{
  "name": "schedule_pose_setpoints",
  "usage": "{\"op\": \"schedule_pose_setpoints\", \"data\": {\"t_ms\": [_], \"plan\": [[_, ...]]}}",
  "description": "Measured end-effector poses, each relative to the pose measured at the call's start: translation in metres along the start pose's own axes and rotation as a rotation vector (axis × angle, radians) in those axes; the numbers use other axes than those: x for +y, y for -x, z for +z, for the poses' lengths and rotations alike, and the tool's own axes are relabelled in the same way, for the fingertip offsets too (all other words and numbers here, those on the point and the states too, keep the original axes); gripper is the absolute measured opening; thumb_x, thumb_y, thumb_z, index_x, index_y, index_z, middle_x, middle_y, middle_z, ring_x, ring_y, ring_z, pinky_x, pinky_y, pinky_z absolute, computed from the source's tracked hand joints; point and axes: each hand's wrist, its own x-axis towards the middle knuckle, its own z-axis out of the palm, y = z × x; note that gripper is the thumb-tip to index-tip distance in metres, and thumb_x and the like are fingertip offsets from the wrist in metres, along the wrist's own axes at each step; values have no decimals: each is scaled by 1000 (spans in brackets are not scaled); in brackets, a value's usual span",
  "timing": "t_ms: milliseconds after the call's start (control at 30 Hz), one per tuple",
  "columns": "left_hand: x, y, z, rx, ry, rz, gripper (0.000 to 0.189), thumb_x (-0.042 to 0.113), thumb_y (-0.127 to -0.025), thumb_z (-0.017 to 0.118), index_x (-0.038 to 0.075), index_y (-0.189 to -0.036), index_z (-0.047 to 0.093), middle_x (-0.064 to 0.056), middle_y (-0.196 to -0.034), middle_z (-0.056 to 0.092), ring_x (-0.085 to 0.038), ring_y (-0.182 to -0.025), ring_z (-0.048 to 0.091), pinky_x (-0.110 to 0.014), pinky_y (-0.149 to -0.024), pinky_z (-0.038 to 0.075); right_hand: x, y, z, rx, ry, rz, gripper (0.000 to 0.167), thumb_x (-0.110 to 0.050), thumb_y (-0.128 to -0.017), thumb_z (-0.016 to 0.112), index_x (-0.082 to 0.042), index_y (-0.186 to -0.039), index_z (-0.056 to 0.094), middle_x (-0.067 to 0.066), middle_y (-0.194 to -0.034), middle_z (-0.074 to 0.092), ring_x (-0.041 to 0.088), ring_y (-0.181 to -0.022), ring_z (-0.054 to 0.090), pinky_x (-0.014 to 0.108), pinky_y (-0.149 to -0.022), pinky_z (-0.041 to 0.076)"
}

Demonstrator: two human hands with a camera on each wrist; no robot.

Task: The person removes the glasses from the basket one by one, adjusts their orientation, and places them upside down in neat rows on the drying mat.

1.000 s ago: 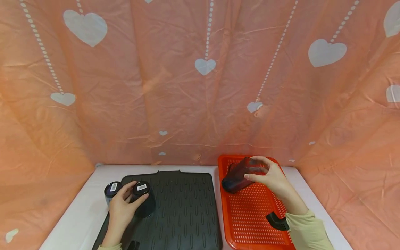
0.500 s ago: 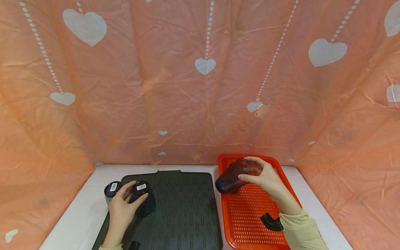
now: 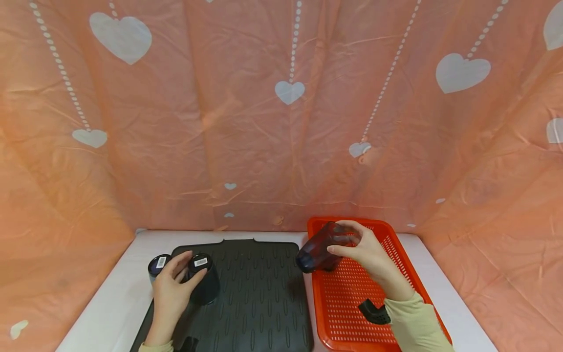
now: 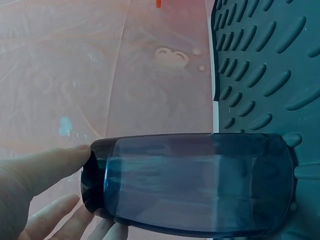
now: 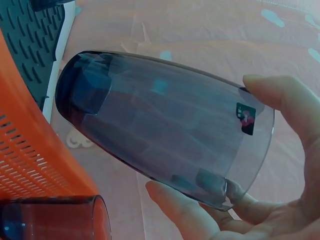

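Observation:
My left hand [image 3: 169, 291] grips the dark base of an upside-down tinted drinking glass [image 4: 200, 185], thumb on one side and fingers on the other. That glass stands mouth-down on the dark ribbed mat [image 3: 255, 298]. Just left of it is a second inverted glass [image 3: 157, 266], partly behind my fingers, with a barcode label on its base. My right hand [image 3: 367, 252] holds another tinted glass [image 5: 160, 120] near its rim, thumb and fingers on opposite sides. It is tilted, its base pointing left over the edge of the red basket [image 3: 320, 313]. A small sticker shows near its rim.
Another glass [image 5: 55, 220] lies on its side in the basket, low in the right wrist view. Basket and mat sit side by side on a white tabletop [image 3: 105, 293]. Behind them hangs an orange sheet [image 3: 246, 132] with pale hearts.
The right hand has carried its tinted glass leftward, from over the basket to its left edge by the mat. The left hand has stayed at the inverted glass.

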Motion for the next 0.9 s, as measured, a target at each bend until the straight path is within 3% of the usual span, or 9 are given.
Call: {"op": "schedule_pose_setpoints", "data": {"t_ms": [600,900], "plan": [[20,6,1,59,-89,101,55,2,-70,84,3,-120,63,-15,-116,62,-29,-110,59,-32,-93,46,-1,-3,12,-26,-89,4,60,-8,-80,77,-4,-132,47,19,-124,53,26,-99,62,36,-79,55],[29,10,11,20,-30,160,55,3,-69,86,5,-120,64,-12,-112,63,-24,-105,60,-7,-87,42,-3,-3,16,-27,-101,-11,59,-6,-81,76,-1,-132,46,19,-125,51,26,-102,60,34,-78,55]]}}
